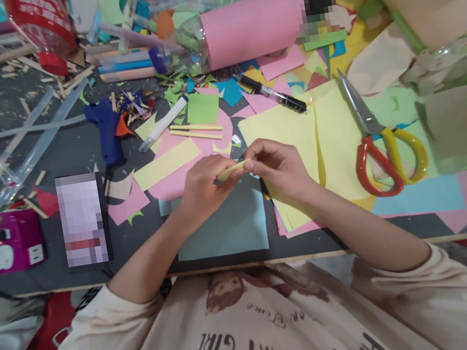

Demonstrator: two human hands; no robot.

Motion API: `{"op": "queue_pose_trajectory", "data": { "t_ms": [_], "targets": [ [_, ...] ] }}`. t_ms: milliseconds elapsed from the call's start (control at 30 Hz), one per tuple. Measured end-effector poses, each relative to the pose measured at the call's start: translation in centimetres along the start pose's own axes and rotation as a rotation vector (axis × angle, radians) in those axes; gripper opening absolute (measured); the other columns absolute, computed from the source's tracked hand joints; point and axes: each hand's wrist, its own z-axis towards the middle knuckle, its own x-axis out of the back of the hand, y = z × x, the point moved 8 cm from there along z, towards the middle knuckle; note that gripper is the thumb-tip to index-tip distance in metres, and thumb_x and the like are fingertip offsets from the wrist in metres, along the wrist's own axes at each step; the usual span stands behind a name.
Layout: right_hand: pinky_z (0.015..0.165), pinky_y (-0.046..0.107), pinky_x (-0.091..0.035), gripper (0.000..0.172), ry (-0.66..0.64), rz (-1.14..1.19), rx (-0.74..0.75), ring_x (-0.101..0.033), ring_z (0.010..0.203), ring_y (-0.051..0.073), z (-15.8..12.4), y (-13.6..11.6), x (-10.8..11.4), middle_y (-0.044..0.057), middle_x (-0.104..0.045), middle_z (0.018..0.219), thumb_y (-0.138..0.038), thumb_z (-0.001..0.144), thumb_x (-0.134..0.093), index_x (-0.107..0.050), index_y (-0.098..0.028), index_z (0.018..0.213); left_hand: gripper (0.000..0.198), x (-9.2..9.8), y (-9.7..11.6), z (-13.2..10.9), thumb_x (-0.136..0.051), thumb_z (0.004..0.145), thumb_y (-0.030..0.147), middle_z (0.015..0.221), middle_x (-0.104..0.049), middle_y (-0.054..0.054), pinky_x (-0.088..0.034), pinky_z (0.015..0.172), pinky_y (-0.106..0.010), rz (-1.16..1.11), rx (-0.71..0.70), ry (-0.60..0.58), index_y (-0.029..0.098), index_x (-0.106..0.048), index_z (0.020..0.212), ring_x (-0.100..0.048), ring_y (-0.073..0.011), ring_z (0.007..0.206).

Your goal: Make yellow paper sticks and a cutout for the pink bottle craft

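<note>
Cream shirt (257, 325), left hand (202, 187), right hand (279, 168) pinching yellow strip (233, 170), paper-littered table (138, 243)

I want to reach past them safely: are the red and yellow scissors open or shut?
Shut: the scissors show their blades lying together as one narrow point, and the handle loops sit close together.

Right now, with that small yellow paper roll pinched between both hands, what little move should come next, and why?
Probably twist the yellow paper roll a little tighter. The left hand and right hand each pinch one end above the light blue sheet, and it looks thicker than the two thin yellow sticks lying on the pink paper beyond.
</note>
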Motion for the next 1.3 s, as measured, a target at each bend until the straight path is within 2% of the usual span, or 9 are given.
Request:
{"op": "queue_pose_trajectory", "data": {
  "t_ms": [233,600,800,900,1033,1167,1233,1300],
  "targets": [
    [0.054,0.026,-0.032,0.039,0.02,-0.01,-0.049,-0.042,0.056,0.009,0.0,0.2,0.1,-0.002,-0.058,0.066,-0.057,0.072,-0.073,-0.063,-0.019,0.073,0.046,0.2,-0.1,0.0,-0.047,0.092,0.057,0.064,-0.063,-0.001,-0.039,0.059,-0.026,-0.007,-0.004,0.034,0.019,-0.057,0.068,-0.053,-0.0124,0.059],
    [0.057,0.026,-0.034,0.028,0.009,0.025,0.01,-0.044,0.06,0.009,0.0,0.5,0.2,-0.003,-0.058,0.067,-0.046,0.077,-0.073,-0.064,-0.02,0.073,0.044,0.3,0.1,-0.1,-0.048,0.093,0.053,0.064,-0.064,-0.001,-0.04,0.059,-0.026,-0.002,-0.015,0.032,0.019,-0.059,0.068,-0.055,-0.0124,0.06],
    [0.059,0.026,-0.037,0.032,0.006,0.032,0.002,-0.049,0.063,0.01,0.1,-0.1,0.0,-0.003,-0.06,0.071,-0.05,0.071,-0.076,-0.064,-0.021,0.077,0.039,0.9,-0.3,-0.2,-0.051,0.092,0.052,0.074,-0.069,-0.003,-0.041,0.058,-0.024,-0.039,0.053,0.076,0.017,-0.066,0.082,-0.059,-0.0125,0.065],
    [0.059,0.027,-0.038,0.032,0.005,0.038,0.007,-0.049,0.061,0.01,0.2,-0.2,0.1,-0.003,-0.058,0.067,-0.05,0.073,-0.075,-0.061,-0.021,0.071,0.042,0.7,-0.1,-0.2,-0.049,0.093,0.053,0.07,-0.068,-0.002,-0.04,0.058,-0.024,-0.006,0.013,0.056,0.017,-0.064,0.078,-0.058,-0.0123,0.063],
    [0.061,0.026,-0.043,0.031,0.056,0.156,0.02,-0.053,0.064,0.011,0.4,-0.2,0.8,-0.003,-0.059,0.071,-0.046,0.071,-0.078,-0.059,-0.022,0.072,0.044,0.2,0.5,-0.3,-0.046,0.093,0.055,0.066,-0.068,-0.001,-0.042,0.064,-0.026,0.072,-0.069,-0.011,0.019,-0.064,0.075,-0.061,-0.0131,0.063],
    [0.053,0.025,-0.041,0.031,0.145,0.124,0.004,-0.048,0.055,0.01,0.6,-0.2,2.0,-0.005,-0.054,0.065,-0.047,0.071,-0.077,-0.057,-0.023,0.077,0.039,0.5,0.5,-0.3,-0.043,0.097,0.046,0.082,-0.075,-0.005,-0.047,0.074,-0.029,0.134,-0.101,-0.001,0.019,-0.068,0.085,-0.069,-0.0165,0.079],
    [0.057,0.026,-0.044,0.029,0.199,0.003,0.042,-0.051,0.059,0.011,0.8,-0.6,2.8,-0.004,-0.056,0.067,-0.046,0.073,-0.075,-0.059,-0.023,0.077,0.035,0.2,0.3,-0.3,-0.04,0.099,0.038,0.102,-0.075,-0.009,-0.049,0.083,-0.033,0.226,-0.124,-0.023,0.017,-0.069,0.1,-0.069,-0.0204,0.097],
    [0.066,0.029,-0.048,0.024,0.225,-0.105,0.084,-0.057,0.068,0.013,1.0,-1.0,3.2,-0.002,-0.061,0.072,-0.043,0.075,-0.074,-0.062,-0.022,0.076,0.037,-0.3,0.0,-0.5,-0.041,0.098,0.035,0.122,-0.069,-0.014,-0.048,0.095,-0.037,0.303,-0.145,-0.069,0.014,-0.062,0.119,-0.063,-0.024,0.116]
  ]
}}
